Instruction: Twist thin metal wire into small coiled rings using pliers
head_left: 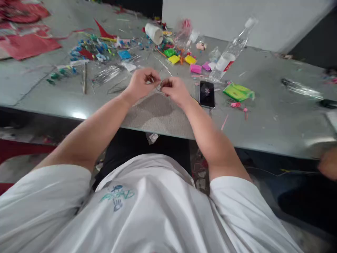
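Over the near edge of the grey table, my left hand (pixel 142 83) and my right hand (pixel 176 90) meet fingertip to fingertip. Both are closed in a pinch around a small, thin greyish piece (pixel 159 88), too small and blurred to name. A beige mat (pixel 155 112) lies under my hands. Just right of my right hand is a black smartphone (pixel 207 94). Beyond my left hand lies a spread of thin clear strips or wires (pixel 109 73), whose kind I cannot tell.
A clear plastic bottle (pixel 233 52) stands tilted in view behind the phone. Yellow packets (pixel 190 59), a white cup (pixel 154 33) on its side and blue-green bits (pixel 91 47) crowd the back. A green packet (pixel 238 92) lies right. Part of another person (pixel 328 164) shows at the right edge.
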Demonstrator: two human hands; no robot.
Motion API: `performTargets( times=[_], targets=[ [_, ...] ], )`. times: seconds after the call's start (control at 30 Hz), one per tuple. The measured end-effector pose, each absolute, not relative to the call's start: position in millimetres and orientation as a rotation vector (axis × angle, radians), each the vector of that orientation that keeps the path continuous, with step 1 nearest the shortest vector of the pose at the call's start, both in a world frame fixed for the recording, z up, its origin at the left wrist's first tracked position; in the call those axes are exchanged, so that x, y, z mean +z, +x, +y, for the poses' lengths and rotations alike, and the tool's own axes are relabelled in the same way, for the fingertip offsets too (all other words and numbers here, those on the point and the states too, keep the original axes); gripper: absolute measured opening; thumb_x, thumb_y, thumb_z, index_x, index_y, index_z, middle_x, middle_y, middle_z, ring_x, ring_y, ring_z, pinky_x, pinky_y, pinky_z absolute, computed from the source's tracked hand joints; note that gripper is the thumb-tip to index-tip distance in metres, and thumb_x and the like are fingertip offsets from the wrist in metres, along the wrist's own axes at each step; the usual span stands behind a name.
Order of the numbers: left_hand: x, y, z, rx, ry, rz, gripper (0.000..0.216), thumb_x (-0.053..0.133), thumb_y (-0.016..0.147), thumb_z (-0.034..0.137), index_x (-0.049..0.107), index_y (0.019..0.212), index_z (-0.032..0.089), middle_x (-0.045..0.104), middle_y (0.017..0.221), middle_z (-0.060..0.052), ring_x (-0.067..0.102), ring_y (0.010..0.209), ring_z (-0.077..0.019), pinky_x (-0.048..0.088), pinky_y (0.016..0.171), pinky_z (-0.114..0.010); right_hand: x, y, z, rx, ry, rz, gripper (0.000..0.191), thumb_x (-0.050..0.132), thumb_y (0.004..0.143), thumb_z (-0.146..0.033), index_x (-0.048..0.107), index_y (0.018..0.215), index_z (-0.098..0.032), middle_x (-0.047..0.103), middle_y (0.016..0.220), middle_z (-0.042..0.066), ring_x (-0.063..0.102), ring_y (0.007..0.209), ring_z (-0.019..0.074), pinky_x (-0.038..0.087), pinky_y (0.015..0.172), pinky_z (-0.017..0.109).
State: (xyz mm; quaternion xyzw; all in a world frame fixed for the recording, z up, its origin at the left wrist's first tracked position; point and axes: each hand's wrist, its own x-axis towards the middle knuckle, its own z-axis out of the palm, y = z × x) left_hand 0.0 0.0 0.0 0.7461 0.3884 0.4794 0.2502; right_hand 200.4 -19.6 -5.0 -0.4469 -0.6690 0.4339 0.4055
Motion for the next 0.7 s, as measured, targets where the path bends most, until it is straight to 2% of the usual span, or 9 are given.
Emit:
performTargets(
  times=[0.17, 0.43, 0.53, 0.7],
  targets=[
    [-1, 2, 0, 1.302, 1.991, 1.025, 0.020, 0.090, 0.091, 0.023, 0.071, 0.085, 0.021, 0.074, 0.086, -0.004, 0.074, 0.085, -0.0195, 0.059, 0.082, -0.032, -6, 202, -19, 1.109, -1.108, -1.674, 0.030, 0.087, 0.093, -0.012, 0.060, 0.089, -0.025, 0.060, 0.077, -0.006, 0.060, 0.072, 0.0131, 0.056, 0.073, 0.031],
    [0, 1, -1, 1.323, 1.935, 0.959, 0.024, 0.095, 0.089, 0.022, 0.072, 0.085, 0.022, 0.075, 0.087, -0.005, 0.076, 0.090, -0.0221, 0.062, 0.088, -0.036, 6, 202, -29, 1.213, -1.087, -1.544, 0.027, 0.091, 0.101, -0.027, 0.065, 0.091, -0.024, 0.067, 0.079, -0.005, 0.063, 0.071, 0.0106, 0.054, 0.067, 0.026],
    [1, 1, -3, 1.325, 1.926, 0.961, 0.027, 0.097, 0.090, 0.022, 0.071, 0.084, 0.022, 0.076, 0.090, -0.006, 0.077, 0.094, -0.0236, 0.063, 0.091, -0.038, 9, 202, -31, 1.215, -1.112, -1.557, 0.025, 0.093, 0.100, -0.028, 0.069, 0.095, -0.024, 0.069, 0.080, -0.004, 0.064, 0.071, 0.0110, 0.054, 0.066, 0.026],
    [3, 1, -5, 1.310, 1.942, 0.998, 0.027, 0.098, 0.089, 0.022, 0.071, 0.083, 0.022, 0.078, 0.095, -0.008, 0.077, 0.098, -0.0247, 0.065, 0.096, -0.039, 10, 200, -32, 1.258, -1.095, -1.637, 0.022, 0.085, 0.107, -0.023, 0.068, 0.093, -0.024, 0.064, 0.077, -0.005, 0.059, 0.067, 0.0108, 0.053, 0.064, 0.027]
  ],
)
